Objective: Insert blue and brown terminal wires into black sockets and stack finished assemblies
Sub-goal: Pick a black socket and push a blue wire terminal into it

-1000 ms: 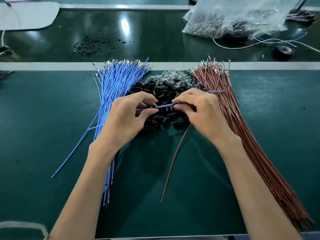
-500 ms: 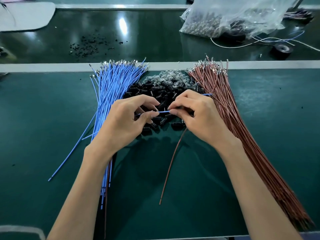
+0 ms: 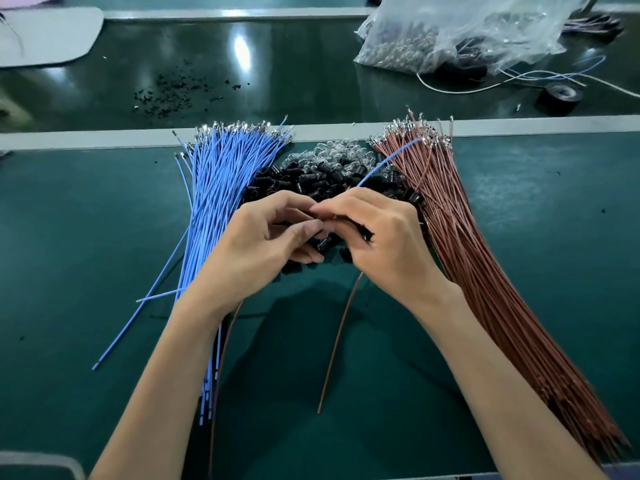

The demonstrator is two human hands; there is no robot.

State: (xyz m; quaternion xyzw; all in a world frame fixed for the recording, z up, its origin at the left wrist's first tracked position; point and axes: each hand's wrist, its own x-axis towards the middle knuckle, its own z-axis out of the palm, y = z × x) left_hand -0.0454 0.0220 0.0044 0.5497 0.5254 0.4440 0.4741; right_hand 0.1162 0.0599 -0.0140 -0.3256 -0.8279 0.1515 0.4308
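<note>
While both hands meet over the heap of sockets at the middle of the desk, the coming push looks to turn on one line: the blue wire and how its near end faces the left hand. That wire leaves the right hand and runs off toward 1 o'clock, crossing the top of the brown bundle. Its long axis thus lies from 1 to 7 o'clock, with the terminal end hidden among the fingertips. The right fingers are curled tight and pinch the wire just short of that end. A brown wire comes out from under the same palm and trails toward 7 o'clock across the desk; whether it is already seated I cannot tell. The left fingers are curled too, thumb pressed to forefinger and touching the right fingertips. I judge that they pinch a single socket, though it is almost wholly covered. From the right fingers that socket lies at 9 o'clock, in contact, so the insertion is probably a short push along the wire's own line while the left hand braces. The blue bundle lies at 9 o'clock of the heap. A terminal could bend if wire and socket mouth are out of line.
</note>
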